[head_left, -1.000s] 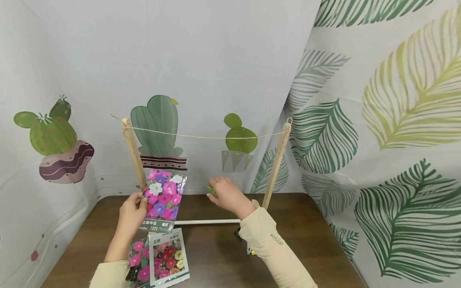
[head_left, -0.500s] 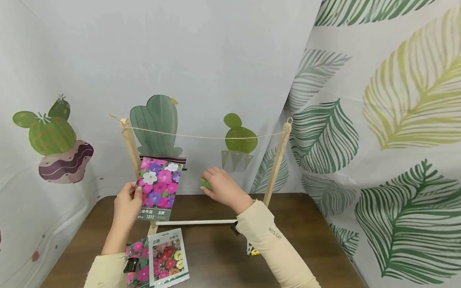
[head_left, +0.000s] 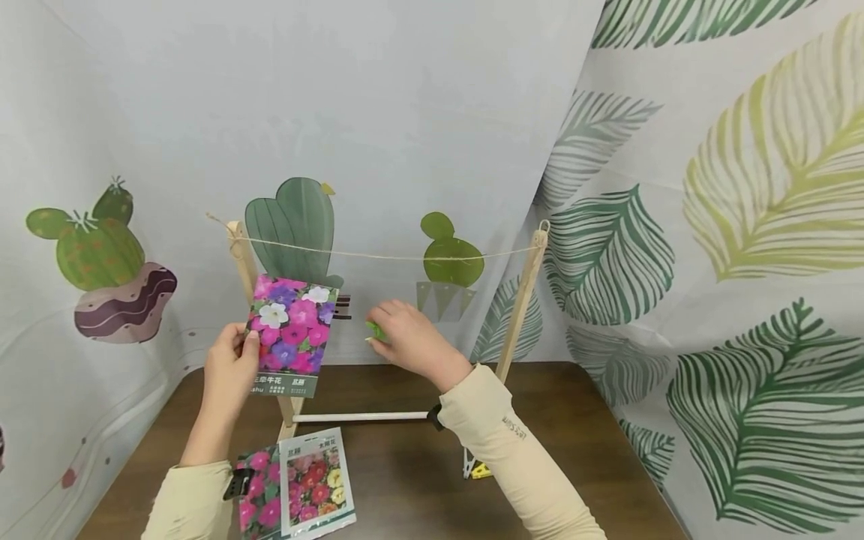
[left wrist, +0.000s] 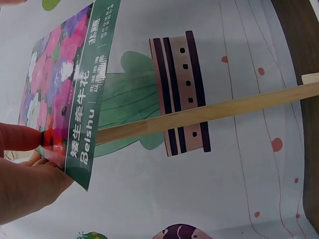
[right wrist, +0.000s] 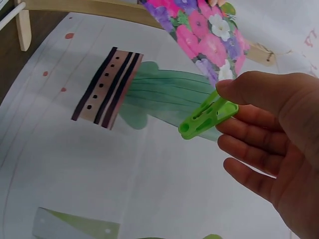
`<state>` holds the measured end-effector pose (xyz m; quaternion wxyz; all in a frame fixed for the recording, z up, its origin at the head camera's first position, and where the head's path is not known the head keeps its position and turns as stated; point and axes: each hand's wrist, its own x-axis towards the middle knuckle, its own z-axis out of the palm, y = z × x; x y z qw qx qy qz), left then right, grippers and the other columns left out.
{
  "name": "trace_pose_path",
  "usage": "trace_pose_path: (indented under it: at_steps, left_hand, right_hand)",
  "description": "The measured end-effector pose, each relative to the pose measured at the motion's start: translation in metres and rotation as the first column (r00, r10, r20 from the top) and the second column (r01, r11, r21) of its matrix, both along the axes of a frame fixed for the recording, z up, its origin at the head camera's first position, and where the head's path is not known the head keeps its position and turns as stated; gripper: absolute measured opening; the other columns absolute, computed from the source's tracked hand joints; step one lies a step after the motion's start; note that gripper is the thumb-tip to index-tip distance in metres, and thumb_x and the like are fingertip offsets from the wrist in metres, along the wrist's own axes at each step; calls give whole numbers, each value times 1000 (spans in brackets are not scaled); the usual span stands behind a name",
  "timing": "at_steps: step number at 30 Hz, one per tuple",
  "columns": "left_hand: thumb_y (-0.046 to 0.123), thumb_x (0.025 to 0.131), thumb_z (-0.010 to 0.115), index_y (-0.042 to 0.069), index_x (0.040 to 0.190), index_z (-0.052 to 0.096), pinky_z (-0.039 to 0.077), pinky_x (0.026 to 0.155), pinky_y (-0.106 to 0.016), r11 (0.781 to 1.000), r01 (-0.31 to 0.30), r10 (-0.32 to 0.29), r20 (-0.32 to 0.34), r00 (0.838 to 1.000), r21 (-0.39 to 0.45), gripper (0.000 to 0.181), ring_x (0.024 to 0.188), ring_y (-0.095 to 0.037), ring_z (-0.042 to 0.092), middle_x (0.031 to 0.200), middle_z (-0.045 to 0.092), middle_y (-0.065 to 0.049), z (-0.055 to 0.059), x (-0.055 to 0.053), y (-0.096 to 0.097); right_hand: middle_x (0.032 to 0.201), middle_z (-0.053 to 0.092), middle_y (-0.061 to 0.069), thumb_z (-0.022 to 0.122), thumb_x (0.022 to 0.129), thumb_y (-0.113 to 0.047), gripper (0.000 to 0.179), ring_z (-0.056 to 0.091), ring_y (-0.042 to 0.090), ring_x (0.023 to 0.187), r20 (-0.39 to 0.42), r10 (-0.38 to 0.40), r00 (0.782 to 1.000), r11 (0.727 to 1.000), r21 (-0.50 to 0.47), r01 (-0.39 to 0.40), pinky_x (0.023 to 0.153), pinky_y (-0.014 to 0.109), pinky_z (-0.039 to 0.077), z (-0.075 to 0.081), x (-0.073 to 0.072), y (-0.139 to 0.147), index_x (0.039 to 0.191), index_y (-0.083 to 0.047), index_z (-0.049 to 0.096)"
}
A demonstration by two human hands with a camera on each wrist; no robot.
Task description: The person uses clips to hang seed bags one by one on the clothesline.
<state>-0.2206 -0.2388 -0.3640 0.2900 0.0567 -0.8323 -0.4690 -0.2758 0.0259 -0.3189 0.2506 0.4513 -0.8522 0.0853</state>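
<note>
We record both hands bare: no gloves, rings or watch visible on the left hand (head_left: 228,366) or the right hand (head_left: 409,341). Both forearms are covered by close-fitting sleeves of pale cream, slightly yellowish fabric, ending at the wrist. The right sleeve (head_left: 516,465) has a plain cuff with a small folded edge at its 12 o'clock end, and a short line of small dark printed lettering across the forearm, too small to read. The left sleeve (head_left: 185,506) is the same cream cloth, unmarked as far as we see. A small black device (head_left: 236,486) sits at the left sleeve's 3 o'clock side; another black piece (head_left: 435,416) shows by the right cuff.
</note>
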Motion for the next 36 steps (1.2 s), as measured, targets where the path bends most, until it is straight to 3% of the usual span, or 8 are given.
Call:
trace_pose_path:
  at_steps: [10, 27, 30, 36]
  left_hand:
    - [13, 100, 46, -8, 110, 56, 37, 65, -9, 1000, 1, 0, -38, 999, 31, 25, 72, 9, 47, 111, 64, -27, 12, -4, 2]
    - [14, 100, 46, -8, 108, 55, 38, 63, -14, 997, 4, 3, -93, 996, 77, 25, 69, 2, 47, 100, 64, -27, 27, -13, 6]
    - [13, 100, 46, -8, 107, 55, 38, 63, -14, 997, -2, 10, -102, 995, 81, 24, 68, 2, 47, 98, 64, -26, 28, -13, 7]
    - [13, 100, 46, -7, 107, 55, 38, 64, -15, 995, -6, 16, -99, 995, 100, 23, 70, 0, 48, 96, 63, -24, 29, -13, 7]
  right_hand:
    - [93, 63, 6, 71, 86, -14, 22, 56, 21, 85, -36, 55, 998, 997, -57, -57, 78, 34, 47, 30, 4, -2, 103, -2, 63]
    - [103, 64, 7, 69, 89, -13, 25, 58, 20, 96, -65, 145, 987, 980, -129, -152, 87, 25, 45, 82, 5, -17, 109, -1, 61]
    - [104, 65, 7, 69, 89, -13, 26, 58, 20, 99, -72, 194, 978, 959, -194, -205, 91, 22, 43, 88, 1, -21, 111, 0, 62]
    - [104, 65, 10, 71, 88, -11, 28, 59, 18, 98, -40, 295, 955, 879, -380, -287, 90, 17, 42, 98, -8, -35, 111, 2, 62]
